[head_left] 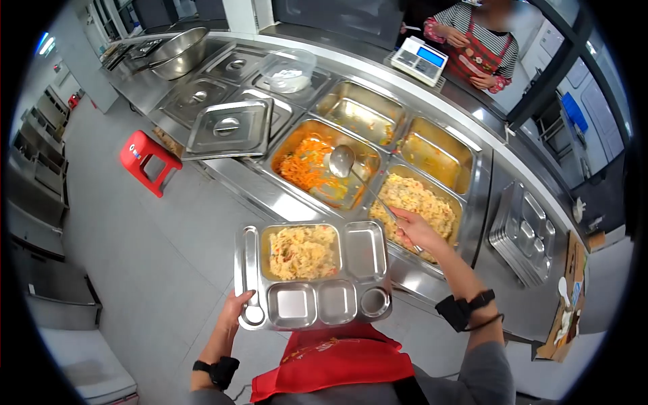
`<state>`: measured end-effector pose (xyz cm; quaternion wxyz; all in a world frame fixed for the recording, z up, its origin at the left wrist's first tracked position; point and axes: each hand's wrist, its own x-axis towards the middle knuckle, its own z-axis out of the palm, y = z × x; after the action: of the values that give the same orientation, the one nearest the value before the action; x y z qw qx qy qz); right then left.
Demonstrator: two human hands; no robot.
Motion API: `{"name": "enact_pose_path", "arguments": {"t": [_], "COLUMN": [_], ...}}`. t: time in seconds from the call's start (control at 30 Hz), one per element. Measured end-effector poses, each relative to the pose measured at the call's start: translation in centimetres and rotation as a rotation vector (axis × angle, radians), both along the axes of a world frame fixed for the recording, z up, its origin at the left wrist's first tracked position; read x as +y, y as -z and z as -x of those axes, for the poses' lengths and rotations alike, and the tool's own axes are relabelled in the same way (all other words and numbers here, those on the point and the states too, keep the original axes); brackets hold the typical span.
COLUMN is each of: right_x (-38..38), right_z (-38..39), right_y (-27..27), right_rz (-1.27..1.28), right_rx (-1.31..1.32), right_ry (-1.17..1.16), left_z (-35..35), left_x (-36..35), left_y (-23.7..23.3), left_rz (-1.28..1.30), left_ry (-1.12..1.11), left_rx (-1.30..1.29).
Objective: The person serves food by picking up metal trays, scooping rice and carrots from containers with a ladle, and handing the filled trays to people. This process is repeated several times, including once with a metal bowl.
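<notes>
My left hand (236, 307) grips the lower left corner of a steel compartment tray (368, 250), thumb on top. Fried rice (302, 253) fills the tray's large compartment; its smaller compartments hold no food. In my right hand (418, 233) is the handle of a metal ladle (342, 160). The ladle's bowl hangs over a pan of shredded carrot (304, 165), beside the orange shreds. Below my right hand lies a pan of fried rice (415, 196).
Two pans (437, 152) with food remnants stand behind. Left are lidded pans (228, 128), a plastic tub (289, 71) and a steel bowl (179, 57). Stacked trays (523, 233) sit right. A person (476, 47) stands behind a scale (420, 61). A red stool (150, 160) is on the floor.
</notes>
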<state>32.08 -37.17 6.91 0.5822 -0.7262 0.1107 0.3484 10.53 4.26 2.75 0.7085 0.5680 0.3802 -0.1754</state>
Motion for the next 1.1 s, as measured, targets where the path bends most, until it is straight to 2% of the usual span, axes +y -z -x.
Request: {"name": "enact_pose_path", "arguments": {"t": [0.03, 0.13, 0.27, 0.4, 0.5, 0.7, 0.87, 0.93, 1.03, 1.1], "right_x": [1.7, 6.0, 8.8, 6.3, 4.7, 2.5, 0.1, 0.6, 0.8, 1.0], "right_z": [-0.6, -1.0, -2.1, -0.7, 0.7, 2.3, 7.4, 10.1, 14.2, 16.0], "right_y": [0.5, 0.3, 2.1, 2.4, 1.2, -2.1, -5.3, -5.8, -1.5, -0.5], "right_rz": [0.021, -0.033, -0.443, -0.666, -0.682, -0.530, -0.393, -0.266, 0.055, 0.317], "right_rx": [0.017, 0.156, 0.469, 0.547, 0.475, 0.343, 0.232, 0.200, -0.123, -0.526], "right_ry": [-0.027, 0.043, 0.181, 0.302, 0.370, 0.417, 0.270, 0.215, -0.071, -0.211], "left_z": [0.7, 3.1, 4.3, 3.9, 2.7, 0.4, -2.1, -3.0, -4.5, -4.9], "left_x": [0.9, 4.3, 5.9, 6.7, 6.6, 6.5, 4.9, 4.6, 3.2, 2.9], "left_y": [-0.3, 2.0, 2.6, 3.2, 3.4, 5.6, 7.1, 8.0, 6.7, 6.5], "left_rz": [-0.110, -0.002, -0.024, -0.046, -0.027, -0.046, -0.056, -0.030, 0.003, 0.028], "left_ry": [-0.016, -0.146, -0.254, -0.253, -0.260, -0.227, -0.310, -0.231, -0.214, -0.212], "left_rx": [0.035, -0.050, -0.084, -0.063, -0.080, -0.086, -0.103, -0.140, -0.135, -0.160]}}
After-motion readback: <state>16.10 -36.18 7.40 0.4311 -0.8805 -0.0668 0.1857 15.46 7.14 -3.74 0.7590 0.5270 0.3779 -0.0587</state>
